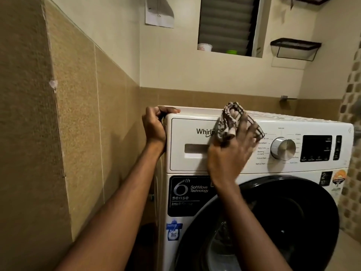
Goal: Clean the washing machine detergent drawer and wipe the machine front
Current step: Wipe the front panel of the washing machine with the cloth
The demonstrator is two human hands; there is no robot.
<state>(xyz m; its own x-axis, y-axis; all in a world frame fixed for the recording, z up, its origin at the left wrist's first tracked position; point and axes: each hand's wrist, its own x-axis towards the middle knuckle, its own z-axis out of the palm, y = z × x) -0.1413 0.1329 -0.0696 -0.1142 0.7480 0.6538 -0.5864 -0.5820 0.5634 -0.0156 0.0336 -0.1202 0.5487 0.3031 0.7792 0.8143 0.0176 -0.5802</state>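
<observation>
A white front-loading washing machine [254, 169] fills the lower right, with its detergent drawer [189, 145] closed at the upper left of the front panel. My left hand [156, 126] grips the machine's top left corner, fingers curled over the edge. My right hand [230, 153] presses a checked brown-and-white cloth [230, 122] against the front panel, just right of the drawer handle and over the brand logo. The fingers are spread, the cloth bunched under and above them. A silver dial [283, 148] and dark display [316, 147] sit to the right.
A tan tiled wall [68, 114] stands close on the left, leaving a narrow gap beside the machine. The black round door [283, 222] takes up the lower front. Above are a louvred window [226, 24] with small containers on its sill and a black wire shelf [295, 47].
</observation>
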